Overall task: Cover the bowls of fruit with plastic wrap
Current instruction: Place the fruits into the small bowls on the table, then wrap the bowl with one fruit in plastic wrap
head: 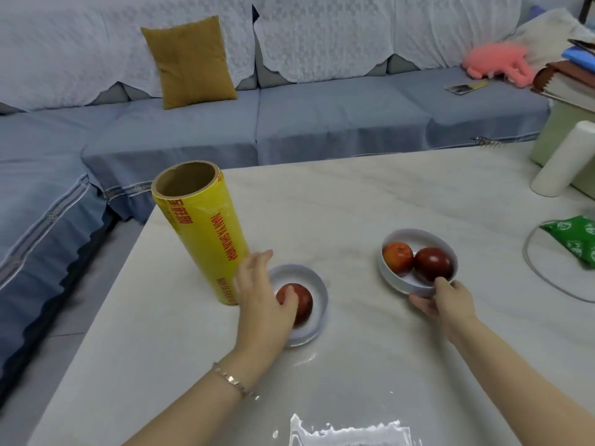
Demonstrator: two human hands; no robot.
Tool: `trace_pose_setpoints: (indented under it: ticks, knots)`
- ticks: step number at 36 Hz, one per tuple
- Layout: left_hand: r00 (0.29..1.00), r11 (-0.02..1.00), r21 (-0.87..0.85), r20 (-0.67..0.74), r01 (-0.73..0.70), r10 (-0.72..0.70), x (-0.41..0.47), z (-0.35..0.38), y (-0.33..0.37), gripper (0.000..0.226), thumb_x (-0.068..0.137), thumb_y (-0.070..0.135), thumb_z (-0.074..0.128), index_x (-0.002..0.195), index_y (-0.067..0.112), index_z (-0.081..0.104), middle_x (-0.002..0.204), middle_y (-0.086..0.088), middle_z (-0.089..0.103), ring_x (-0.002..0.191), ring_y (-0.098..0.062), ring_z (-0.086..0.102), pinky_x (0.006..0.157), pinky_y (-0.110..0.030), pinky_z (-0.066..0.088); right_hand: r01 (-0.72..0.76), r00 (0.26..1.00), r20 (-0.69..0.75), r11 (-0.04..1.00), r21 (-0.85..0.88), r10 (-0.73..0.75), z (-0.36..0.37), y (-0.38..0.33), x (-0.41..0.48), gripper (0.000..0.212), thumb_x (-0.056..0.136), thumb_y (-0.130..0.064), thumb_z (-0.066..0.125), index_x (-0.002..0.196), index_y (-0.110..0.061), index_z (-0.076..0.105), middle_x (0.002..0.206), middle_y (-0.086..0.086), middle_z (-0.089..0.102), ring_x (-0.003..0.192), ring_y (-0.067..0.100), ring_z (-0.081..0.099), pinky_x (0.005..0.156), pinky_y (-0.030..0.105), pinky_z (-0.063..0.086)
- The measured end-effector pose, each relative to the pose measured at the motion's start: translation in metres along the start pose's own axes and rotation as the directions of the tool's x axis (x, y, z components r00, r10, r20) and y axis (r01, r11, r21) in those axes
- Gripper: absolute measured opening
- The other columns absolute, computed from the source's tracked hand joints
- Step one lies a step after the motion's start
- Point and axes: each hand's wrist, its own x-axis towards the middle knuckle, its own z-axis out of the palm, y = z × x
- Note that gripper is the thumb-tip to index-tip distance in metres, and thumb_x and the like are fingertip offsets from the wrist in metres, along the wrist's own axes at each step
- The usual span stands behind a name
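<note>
Bowls both on the table (354, 194), neither plainly wrapped: left bowl (317, 284) with one red fruit (304, 300), right bowl (396, 281) at its 3 o'clock with two fruits (431, 263). Left hand (257, 291) loose and flat over the left bowl, fingers toward the upright roll of plastic wrap (206, 233) at 10 o'clock; right hand (450, 300) gripping the right bowl's near rim. Opening step, by the look: next, grab the roll, draw out a sheet.

yellow roll (206, 233), red lettering | white bowls (402, 281) | red fruit (433, 263) | marbled table (386, 194)
</note>
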Motion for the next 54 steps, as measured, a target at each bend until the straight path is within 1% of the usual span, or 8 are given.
trace_pose_setpoints:
  ticks: [7, 11, 16, 27, 36, 43, 47, 54]
  knots:
    - [0.834, 0.869, -0.203, -0.25, 0.451, -0.491, 0.019, -0.045, -0.055, 0.092, 0.068, 0.016, 0.081, 0.137, -0.001, 0.024, 0.14, -0.021, 0.027, 0.131, -0.037, 0.023, 0.11, -0.043, 0.025, -0.079, 0.986, 0.145, 0.997, 0.007, 0.077, 0.044, 0.019, -0.05, 0.012, 0.094, -0.014, 0.045, 0.086, -0.005, 0.045, 0.073, 0.008, 0.049, 0.061, 0.021, 0.056, 0.043, 0.022, 0.049]
    - [0.908, 0.866, -0.339, -0.074, 0.367, -0.413, 0.054, -0.07, -0.066, 0.12, 0.065, 0.027, 0.084, 0.147, 0.021, -0.003, 0.155, -0.005, 0.008, 0.141, -0.022, 0.018, 0.112, -0.041, 0.026, 0.092, 0.939, 0.342, 0.984, -0.154, -0.034, 0.079, 0.012, -0.078, 0.009, 0.09, -0.004, 0.047, 0.097, -0.005, 0.051, 0.085, 0.011, 0.054, 0.071, 0.022, 0.06, 0.067, 0.03, 0.049]
    - [0.985, 0.91, -0.376, 0.066, 0.175, -0.162, 0.082, -0.085, -0.062, 0.112, 0.059, 0.01, 0.087, 0.143, 0.026, 0.015, 0.143, 0.002, 0.037, 0.123, -0.013, 0.042, 0.099, -0.037, 0.043, 0.369, 0.86, 0.473, 0.873, -0.318, -0.192, 0.112, -0.002, -0.103, 0.027, 0.085, -0.005, 0.05, 0.111, -0.005, 0.056, 0.088, 0.006, 0.063, 0.088, 0.026, 0.062, 0.091, 0.04, 0.05]
    - [0.964, 0.92, -0.359, -0.15, 0.155, -0.221, 0.073, -0.102, -0.043, 0.106, 0.055, 0.021, 0.089, 0.138, 0.029, 0.023, 0.129, 0.005, 0.047, 0.112, -0.016, 0.051, 0.089, -0.038, 0.048, 0.65, 0.661, 0.663, 0.709, -0.273, -0.351, 0.143, -0.009, -0.149, 0.021, 0.081, -0.009, 0.056, 0.096, -0.022, 0.064, 0.096, -0.007, 0.065, 0.092, 0.007, 0.061, 0.088, 0.018, 0.044]
    - [0.896, 0.775, -0.454, 0.164, 0.44, -0.413, 0.038, -0.139, -0.013, 0.09, 0.061, 0.03, 0.084, 0.134, 0.028, 0.03, 0.117, 0.003, 0.057, 0.094, -0.019, 0.061, 0.064, -0.032, 0.051, 0.597, 0.504, 0.822, 0.795, -0.109, -0.266, 0.162, -0.013, -0.186, 0.073, 0.072, -0.039, 0.074, 0.134, -0.034, 0.036, 0.122, -0.005, 0.055, 0.106, 0.011, 0.059, 0.089, 0.03, 0.053]
    - [0.772, 0.711, -0.393, 0.538, 0.584, -0.337, 0.018, -0.129, -0.001, 0.058, 0.06, 0.051, 0.064, 0.11, 0.024, 0.058, 0.097, 0.003, 0.07, 0.083, -0.013, 0.068, 0.067, -0.025, 0.053, 0.436, 0.675, 0.698, 0.892, -0.117, -0.238, 0.13, -0.004, -0.181, 0.074, 0.066, -0.034, 0.08, 0.131, -0.03, 0.043, 0.104, 0.0, 0.068, 0.083, 0.01, 0.07, 0.07, 0.027, 0.059]
    - [0.723, 0.682, -0.391, 0.625, 0.617, -0.296, 0.007, -0.11, -0.004, 0.068, 0.062, 0.048, 0.069, 0.123, 0.02, 0.055, 0.109, -0.003, 0.07, 0.099, -0.021, 0.066, 0.089, -0.037, 0.052, 0.312, 0.703, 0.672, 0.95, 0.003, -0.233, 0.11, -0.008, -0.174, 0.054, 0.071, -0.027, 0.074, 0.119, -0.031, 0.049, 0.094, -0.006, 0.07, 0.072, 0.005, 0.071, 0.056, 0.016, 0.054]
    - [0.714, 0.574, -0.49, 0.648, 0.656, -0.263, -0.009, -0.081, -0.001, 0.076, 0.061, 0.046, 0.078, 0.127, 0.029, 0.045, 0.113, -0.005, 0.068, 0.095, -0.026, 0.069, 0.078, -0.043, 0.057, 0.328, 0.684, 0.706, 0.942, -0.074, -0.184, 0.085, -0.014, -0.166, 0.051, 0.067, -0.04, 0.069, 0.114, -0.031, 0.052, 0.094, -0.002, 0.071, 0.078, 0.01, 0.071, 0.064, 0.022, 0.057]
